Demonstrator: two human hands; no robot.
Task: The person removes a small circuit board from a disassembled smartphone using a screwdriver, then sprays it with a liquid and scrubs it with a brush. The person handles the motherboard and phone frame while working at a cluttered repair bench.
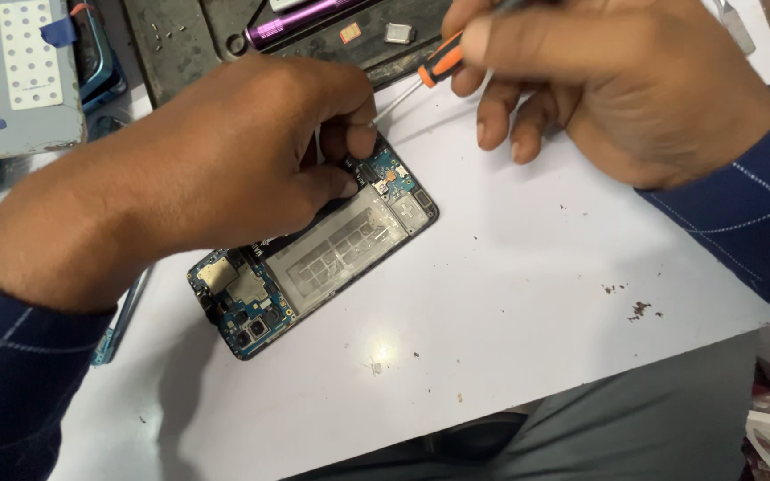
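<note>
right at the far end of the opened phone with its back cover off and blue circuit boards showing (314, 258), the left hand (225, 160) has thumb and fingers pinched tight on a small dark part by the board's edge, palm covering the phone's middle. the phone lies slanted on the white tabletop (510, 303), camera end toward the near edge. the right hand (617, 80) is closed around a thin screwdriver with an orange and black handle (434, 67), its metal shaft angled down toward the pinched spot; can't tell if the tip touches. further back sit a dark work mat (180, 44) holding a purple metal torch (300, 22), and a grey flat panel with blue tape (11, 80) on the left.
</note>
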